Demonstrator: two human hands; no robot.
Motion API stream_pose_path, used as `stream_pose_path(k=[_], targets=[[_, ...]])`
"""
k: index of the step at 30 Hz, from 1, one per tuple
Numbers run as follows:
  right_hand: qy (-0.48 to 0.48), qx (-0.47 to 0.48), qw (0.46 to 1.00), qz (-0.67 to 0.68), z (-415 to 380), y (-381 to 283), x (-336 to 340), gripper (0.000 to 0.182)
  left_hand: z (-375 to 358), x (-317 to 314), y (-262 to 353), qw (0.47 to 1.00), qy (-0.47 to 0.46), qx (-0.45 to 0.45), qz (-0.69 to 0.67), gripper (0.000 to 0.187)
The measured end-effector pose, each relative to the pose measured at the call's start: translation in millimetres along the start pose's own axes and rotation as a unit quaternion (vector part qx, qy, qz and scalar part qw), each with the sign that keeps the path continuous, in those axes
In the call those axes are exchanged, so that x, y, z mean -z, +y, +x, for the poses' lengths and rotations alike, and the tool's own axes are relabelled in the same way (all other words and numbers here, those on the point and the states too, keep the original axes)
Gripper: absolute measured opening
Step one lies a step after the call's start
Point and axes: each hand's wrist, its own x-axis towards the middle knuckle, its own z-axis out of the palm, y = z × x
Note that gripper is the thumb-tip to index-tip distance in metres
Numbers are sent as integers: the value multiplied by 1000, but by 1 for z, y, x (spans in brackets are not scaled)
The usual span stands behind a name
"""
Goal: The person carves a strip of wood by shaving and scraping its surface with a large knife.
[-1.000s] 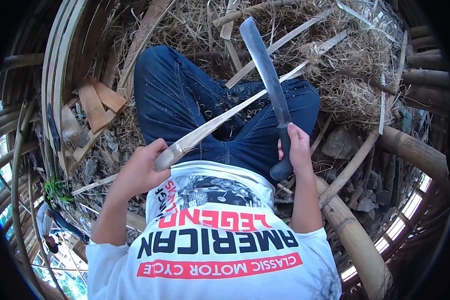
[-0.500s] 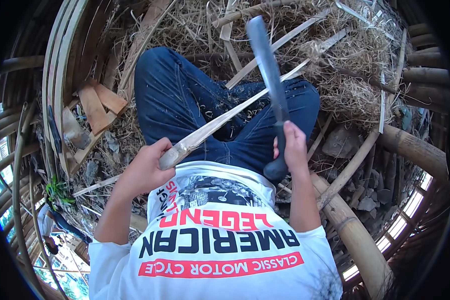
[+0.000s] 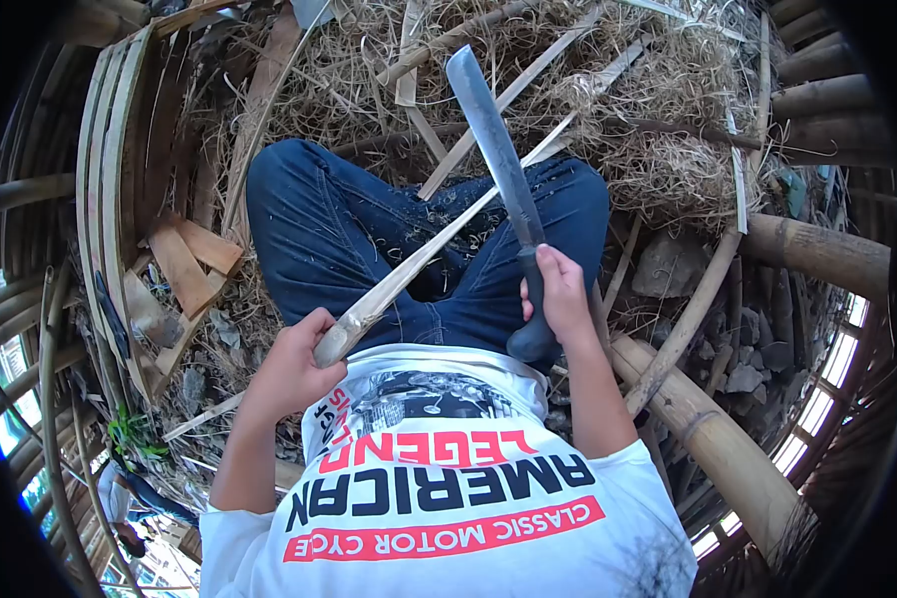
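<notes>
My left hand is closed round the near end of a long, pale bamboo strip. The strip slants up and to the right across my lap, narrowing toward its far end by my right knee. My right hand grips the black handle of a machete. Its broad grey blade points away from me, tilted a little left, and overlaps the strip in this view. Small shavings lie on my dark jeans between the legs.
Curly shavings are heaped beyond my knees, with loose strips among them. Split bamboo slats stand at the left near some brown wood pieces. Thick bamboo poles and stones lie at the right. Another person shows at lower left.
The view has shifted, so the surroundings sit differently in it. The machete blade now shows more of its broad face and leans further left. Both hands keep their holds.
</notes>
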Motion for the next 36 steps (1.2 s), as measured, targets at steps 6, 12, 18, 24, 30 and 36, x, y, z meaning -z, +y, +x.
stream_pose_path(k=[6,12,18,24,30,36], targets=[[-27,-15,1000,3,0,-3,7,39,2,4,-2,1000,-6,3,9,28],[-33,-2,999,-4,-3,-1,2,39,3,5,-2,1000,-11,12,23,29],[-22,3,1000,9,-4,1,-9,37,4,-1,2,1000,11,-23,5,27],[-24,4,999,28,-2,-3,-3,36,7,-3,1,999,-2,-28,-15,27],[-42,15,998,-35,-8,-3,0,37,8,0,8,1000,-3,20,1,28],[-56,12,998,-38,-15,2,-12,38,6,2,8,1000,5,4,8,26]])
